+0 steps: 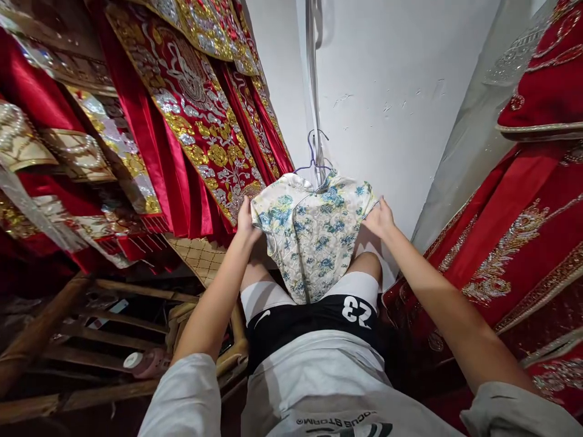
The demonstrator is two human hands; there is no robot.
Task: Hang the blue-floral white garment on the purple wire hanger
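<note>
A cream floral blouse (314,237) with blue flowers and short sleeves hangs in front of me on a purple wire hanger (313,162). The hanger's hook sticks up above the collar, close to a white cord or strip on the wall. My left hand (247,223) pinches the sleeve on the left side, thumb up. On the other side, my right hand (380,218) grips the opposite sleeve's edge. Between the two hands the blouse is spread out, and its lower end reaches down to my lap.
Red robes with gold and silver embroidery (200,115) hang at the left. More red beaded garments (514,243) hang at the right, beside a clear cover. A white wall (387,79) stands ahead. At lower left are a bamboo frame (109,358) and a pink bottle (148,363).
</note>
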